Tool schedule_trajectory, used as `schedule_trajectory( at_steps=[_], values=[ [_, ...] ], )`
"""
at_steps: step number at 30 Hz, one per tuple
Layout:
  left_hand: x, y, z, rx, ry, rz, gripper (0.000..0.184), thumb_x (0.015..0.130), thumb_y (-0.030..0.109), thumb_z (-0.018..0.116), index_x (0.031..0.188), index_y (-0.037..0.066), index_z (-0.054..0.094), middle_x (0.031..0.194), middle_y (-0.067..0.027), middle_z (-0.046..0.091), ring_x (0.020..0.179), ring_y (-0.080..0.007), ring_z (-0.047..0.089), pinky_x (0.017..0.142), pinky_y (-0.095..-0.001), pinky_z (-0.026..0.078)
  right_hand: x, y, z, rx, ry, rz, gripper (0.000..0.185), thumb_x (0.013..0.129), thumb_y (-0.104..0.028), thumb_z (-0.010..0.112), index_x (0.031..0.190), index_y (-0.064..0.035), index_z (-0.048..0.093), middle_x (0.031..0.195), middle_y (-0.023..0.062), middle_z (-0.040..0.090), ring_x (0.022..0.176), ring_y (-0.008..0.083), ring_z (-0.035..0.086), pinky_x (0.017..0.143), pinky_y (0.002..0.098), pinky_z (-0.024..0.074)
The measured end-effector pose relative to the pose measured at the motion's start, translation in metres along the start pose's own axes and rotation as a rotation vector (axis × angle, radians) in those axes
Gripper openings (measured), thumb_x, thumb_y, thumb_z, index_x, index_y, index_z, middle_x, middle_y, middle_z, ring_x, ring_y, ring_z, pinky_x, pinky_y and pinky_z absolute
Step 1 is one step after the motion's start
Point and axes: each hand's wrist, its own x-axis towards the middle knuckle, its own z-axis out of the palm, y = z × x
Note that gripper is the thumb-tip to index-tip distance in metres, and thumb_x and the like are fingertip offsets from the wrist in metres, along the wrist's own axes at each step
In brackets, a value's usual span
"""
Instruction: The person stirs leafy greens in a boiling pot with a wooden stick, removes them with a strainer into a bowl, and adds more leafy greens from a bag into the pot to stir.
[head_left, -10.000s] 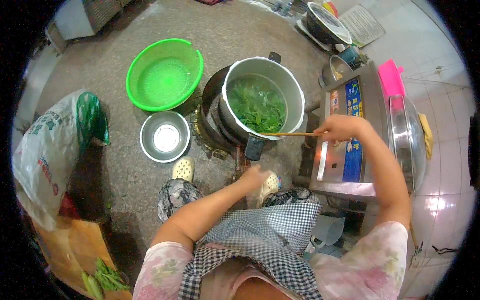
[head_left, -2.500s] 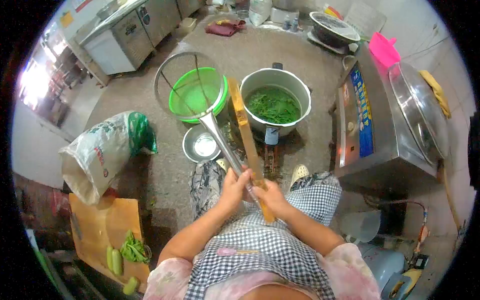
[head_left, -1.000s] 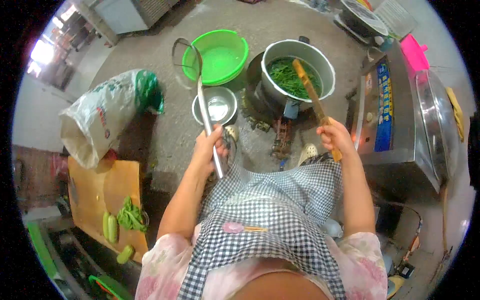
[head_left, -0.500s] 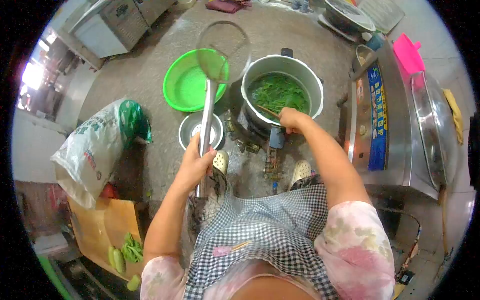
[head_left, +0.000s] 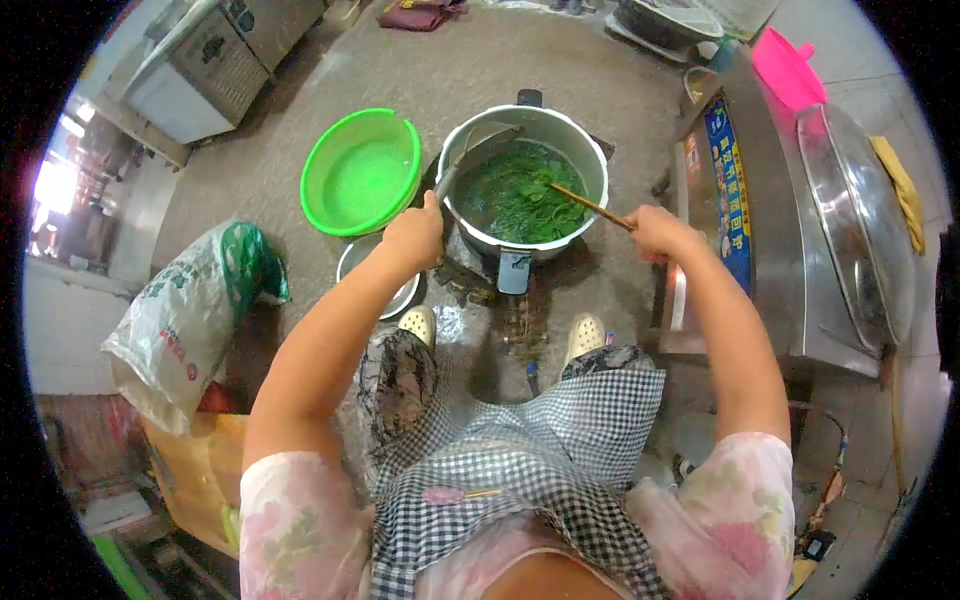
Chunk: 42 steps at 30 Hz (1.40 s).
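The leafy greens (head_left: 538, 207) are seen inside the deep metal pot (head_left: 578, 148), sunk in liquid and bunched loosely toward its near right side. They are deep green and glossy, brighter where the leaves are heaped at the surface — darker and more thinly spread toward the left. The pot is dull silver, with a pale rim and a dark grey handle at its near and far sides.

The long-handled strainer (head_left: 449, 181) is gripped by its handle in the closed left hand (head_left: 414, 238), its round head tilted into the left of the pot (the mesh is blurred, so its contact with the leaves cannot be told for certain). A thin wooden stick (head_left: 592, 206) is held in the right hand (head_left: 664, 233), fingers curled around its end — its tip is set among the greens.
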Motion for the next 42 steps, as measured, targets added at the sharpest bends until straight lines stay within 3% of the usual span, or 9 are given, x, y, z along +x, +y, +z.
schedule_trajectory(
  at_steps=[5, 10, 15, 17, 20, 21, 23, 26, 42],
  values=[
    [0.036, 0.021, 0.015, 0.054, -0.047, -0.076, 0.060, 0.076, 0.008, 0.052, 0.125, -0.015, 0.025, 0.097, -0.0240, 0.059, 0.088, -0.0322, 0.060, 0.073, -0.0376, 0.049, -0.042, -0.030, -0.049, -0.719, 0.209, -0.111, 0.019, 0.075, -0.013, 0.055, 0.090, -0.0105, 0.067, 0.088, 0.0130, 0.065, 0.082, 0.0259, 0.063, 0.062, 0.0390, 0.0507],
    [0.054, 0.030, 0.012, 0.064, -0.115, -0.060, 0.052, 0.075, 0.008, 0.052, 0.118, -0.016, 0.035, 0.096, -0.0232, 0.060, 0.083, -0.0332, 0.062, 0.071, -0.0385, 0.050, -0.022, -0.077, -0.060, -1.030, 0.260, -0.179, 0.021, 0.074, -0.015, 0.057, 0.092, -0.0107, 0.067, 0.089, 0.0054, 0.065, 0.079, 0.0219, 0.063, 0.058, 0.0401, 0.0491],
    [0.077, 0.028, -0.013, 0.127, -0.552, 0.120, 0.031, 0.073, 0.009, 0.056, 0.101, -0.004, 0.056, 0.087, -0.0210, 0.062, 0.069, -0.0295, 0.063, 0.061, -0.0379, 0.052, 0.038, -0.109, -0.003, -0.964, -0.078, -0.057, 0.026, 0.073, -0.016, 0.061, 0.098, -0.0155, 0.066, 0.096, -0.0005, 0.064, 0.082, 0.0214, 0.062, 0.053, 0.0396, 0.0479],
    [0.083, 0.021, 0.000, -0.038, -0.617, 0.018, 0.019, 0.073, 0.008, 0.055, 0.089, 0.000, 0.063, 0.080, -0.0202, 0.063, 0.062, -0.0278, 0.062, 0.054, -0.0389, 0.052, 0.049, -0.107, -0.001, -0.793, -0.211, 0.001, 0.023, 0.075, -0.015, 0.056, 0.095, -0.0120, 0.067, 0.095, 0.0028, 0.065, 0.082, 0.0214, 0.063, 0.052, 0.0390, 0.0488],
    [0.072, 0.010, 0.018, -0.567, -0.574, -0.253, 0.012, 0.074, 0.006, 0.053, 0.082, 0.000, 0.061, 0.070, -0.0159, 0.061, 0.055, -0.0246, 0.060, 0.046, -0.0390, 0.049, 0.050, -0.072, 0.004, -0.718, 0.143, -0.069, 0.020, 0.077, -0.012, 0.052, 0.091, -0.0069, 0.066, 0.091, 0.0076, 0.065, 0.080, 0.0242, 0.064, 0.055, 0.0413, 0.0495],
    [0.076, 0.008, 0.032, -0.721, -0.634, -0.362, 0.012, 0.077, 0.004, 0.053, 0.071, -0.006, 0.058, 0.079, -0.0049, 0.065, 0.066, -0.0155, 0.061, 0.054, -0.0295, 0.049, 0.051, -0.061, 0.006, -0.643, 0.133, -0.059, 0.021, 0.078, -0.013, 0.051, 0.092, -0.0073, 0.066, 0.093, 0.0092, 0.065, 0.082, 0.0259, 0.063, 0.059, 0.0414, 0.0497],
    [0.084, -0.010, 0.051, -0.775, -0.621, 0.197, 0.011, 0.077, 0.004, 0.054, 0.070, -0.004, 0.057, 0.073, -0.0054, 0.062, 0.064, -0.0173, 0.060, 0.053, -0.0313, 0.049, 0.060, -0.040, 0.006, -0.505, 0.130, -0.038, 0.023, 0.080, -0.015, 0.048, 0.095, -0.0080, 0.064, 0.096, 0.0125, 0.063, 0.087, 0.0292, 0.062, 0.067, 0.0414, 0.0502],
    [0.058, 0.021, 0.020, -1.394, -0.714, -0.464, 0.015, 0.081, 0.006, 0.048, 0.066, 0.003, 0.051, 0.059, -0.0083, 0.050, 0.053, -0.0207, 0.052, 0.049, -0.0343, 0.047, 0.073, -0.027, 0.026, -0.324, 0.250, -0.052, 0.021, 0.078, -0.009, 0.047, 0.089, -0.0036, 0.064, 0.085, 0.0174, 0.063, 0.081, 0.0326, 0.061, 0.067, 0.0425, 0.0492],
    [0.054, 0.055, 0.081, -2.895, -0.701, -0.474, 0.020, 0.087, 0.011, 0.043, 0.069, 0.006, 0.035, 0.054, -0.0012, 0.040, 0.044, -0.0107, 0.041, 0.037, -0.0224, 0.036, -0.025, -0.046, -0.015, -0.470, 0.119, -0.151, 0.041, 0.078, -0.003, 0.042, 0.118, -0.0113, 0.045, 0.079, 0.0165, 0.061, 0.074, 0.0331, 0.060, 0.064, 0.0429, 0.0480]
  ],
)
